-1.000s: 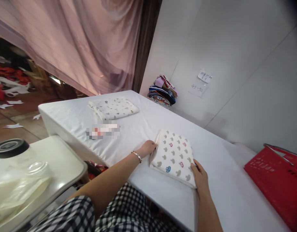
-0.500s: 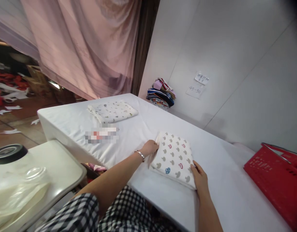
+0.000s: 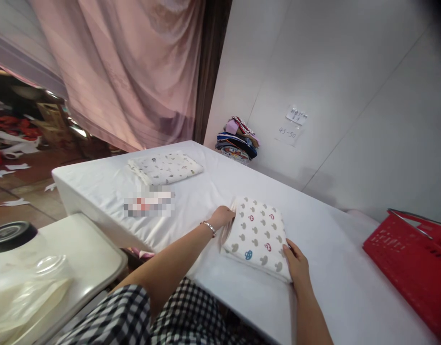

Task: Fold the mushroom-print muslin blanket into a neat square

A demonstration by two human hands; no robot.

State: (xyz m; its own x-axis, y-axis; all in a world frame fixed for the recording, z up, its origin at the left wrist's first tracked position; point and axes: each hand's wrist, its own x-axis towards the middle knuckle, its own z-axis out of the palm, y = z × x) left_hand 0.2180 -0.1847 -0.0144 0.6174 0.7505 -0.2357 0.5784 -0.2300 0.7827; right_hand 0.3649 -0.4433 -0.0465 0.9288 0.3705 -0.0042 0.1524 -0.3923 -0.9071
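A folded white cloth (image 3: 259,235) printed with grey, red and blue mushrooms lies on the white-covered table (image 3: 335,268) in front of me. My left hand (image 3: 222,218), with a bracelet at the wrist, grips the cloth's left edge, its fingers partly hidden by the fabric. At the opposite edge, my right hand (image 3: 297,263) holds the cloth between thumb and fingers near the front right corner. Farther off to the left rests a second folded white cloth (image 3: 166,167) with a small scattered print.
A blurred-out item (image 3: 149,201) lies near the second cloth. Folded clothes (image 3: 238,139) are stacked by the wall, below paper notes (image 3: 292,129). A red basket (image 3: 407,268) stands at right. A cream side table (image 3: 87,254) at left bears a black round lid (image 3: 12,235).
The view has shifted slightly. Both hands stay at the edges of the mushroom-print cloth, which has hardly moved.
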